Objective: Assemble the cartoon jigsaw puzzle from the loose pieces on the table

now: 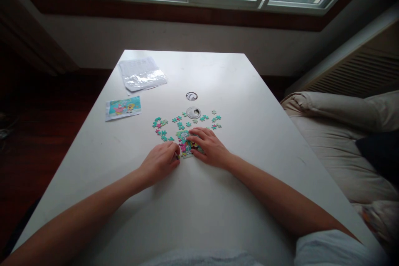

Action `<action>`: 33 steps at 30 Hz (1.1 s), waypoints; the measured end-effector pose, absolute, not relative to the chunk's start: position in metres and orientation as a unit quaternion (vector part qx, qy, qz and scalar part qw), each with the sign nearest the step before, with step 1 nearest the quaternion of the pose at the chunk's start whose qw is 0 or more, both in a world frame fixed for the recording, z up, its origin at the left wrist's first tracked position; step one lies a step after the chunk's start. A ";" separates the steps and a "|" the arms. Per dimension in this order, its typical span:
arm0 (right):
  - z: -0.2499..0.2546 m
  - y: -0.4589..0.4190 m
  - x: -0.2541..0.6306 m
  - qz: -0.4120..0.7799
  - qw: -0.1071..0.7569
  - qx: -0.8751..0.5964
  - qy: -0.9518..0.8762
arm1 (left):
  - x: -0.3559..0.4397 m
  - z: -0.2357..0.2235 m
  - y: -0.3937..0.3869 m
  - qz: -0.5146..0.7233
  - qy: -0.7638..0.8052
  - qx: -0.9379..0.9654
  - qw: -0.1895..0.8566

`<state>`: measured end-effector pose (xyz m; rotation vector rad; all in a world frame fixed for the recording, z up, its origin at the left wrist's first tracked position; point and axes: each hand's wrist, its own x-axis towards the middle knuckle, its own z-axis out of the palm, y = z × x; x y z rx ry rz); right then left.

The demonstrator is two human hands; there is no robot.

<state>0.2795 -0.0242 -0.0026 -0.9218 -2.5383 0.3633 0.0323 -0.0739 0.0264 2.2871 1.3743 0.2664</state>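
Observation:
A partly joined jigsaw puzzle [183, 148] with pink, green and yellow cartoon figures lies on the white table. Over its right side rests my right hand [210, 146], fingers stretched out and touching it, so part of the picture is hidden. My left hand [160, 160] is at the lower left edge of the puzzle, its fingers curled in a pinch. A small puzzle piece [178, 156] shows at those fingertips, mostly covered. Loose green and pink puzzle pieces [163, 133] are scattered in an arc beyond both hands.
A printed picture sheet [123, 108] with cartoon figures lies on the left of the table [249, 199]. Farther back is a clear plastic bag with papers [141, 74]. Two round metallic discs [193, 112] sit past the pieces. A cushioned seat [330, 145] stands on the right.

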 end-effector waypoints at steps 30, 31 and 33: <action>-0.003 -0.030 0.275 0.132 0.215 -0.340 -0.906 | 0.018 0.051 -0.059 0.041 0.329 0.938 0.106; -0.003 -0.030 0.275 0.132 0.215 -0.341 -0.905 | 0.016 0.053 -0.058 0.034 0.310 0.945 0.101; -0.004 -0.030 0.275 0.132 0.216 -0.342 -0.905 | 0.015 0.054 -0.057 0.025 0.292 0.951 0.097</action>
